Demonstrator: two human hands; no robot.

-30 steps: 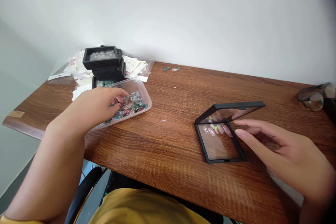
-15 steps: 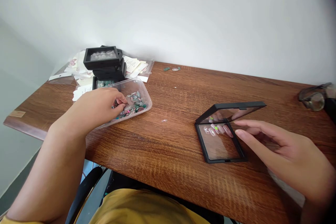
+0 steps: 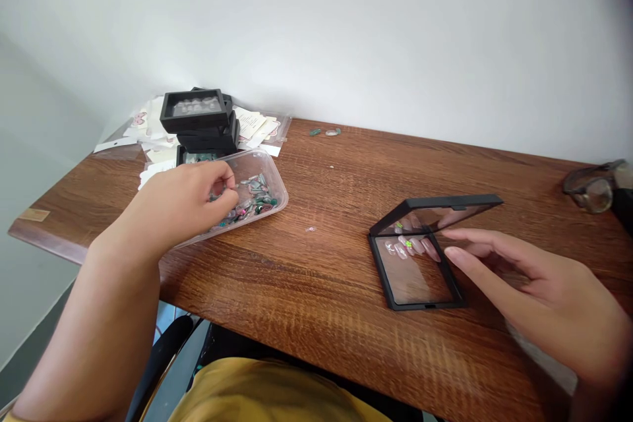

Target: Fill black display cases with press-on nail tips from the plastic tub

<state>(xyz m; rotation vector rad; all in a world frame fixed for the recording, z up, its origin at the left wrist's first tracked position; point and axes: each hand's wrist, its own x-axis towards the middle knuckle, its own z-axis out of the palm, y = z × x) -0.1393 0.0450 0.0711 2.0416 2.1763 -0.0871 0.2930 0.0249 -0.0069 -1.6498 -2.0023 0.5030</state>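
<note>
My left hand [image 3: 198, 201] is over a clear plastic tub [image 3: 279, 175] of loose press-on nails [image 3: 260, 198]. Its thumb and forefinger are pinched together; whatever may be between them is too small to make out. On the right, a black display case [image 3: 425, 303] stands with its see-through lid [image 3: 442, 211] tilted up. Several pinkish press-on nails [image 3: 415, 245] lie in a row on its clear film, one bearing a yellow-green flower. My right hand [image 3: 524, 297] is at the case's right side, thumb and forefinger apart, with the fingertips close to the frame.
Behind the tub is a stack of black cases [image 3: 202, 122], with printed cards [image 3: 252, 125] and plastic sleeves around it. Loose nails [image 3: 324, 132] lie near the wall, and a tiny piece [image 3: 310, 229] rests mid-table. Glasses [image 3: 593, 188] sit at the far right.
My left hand has risen slightly from the nails in the tub, its fingertips now pinched closer together. My right hand and the open case stay in place.
</note>
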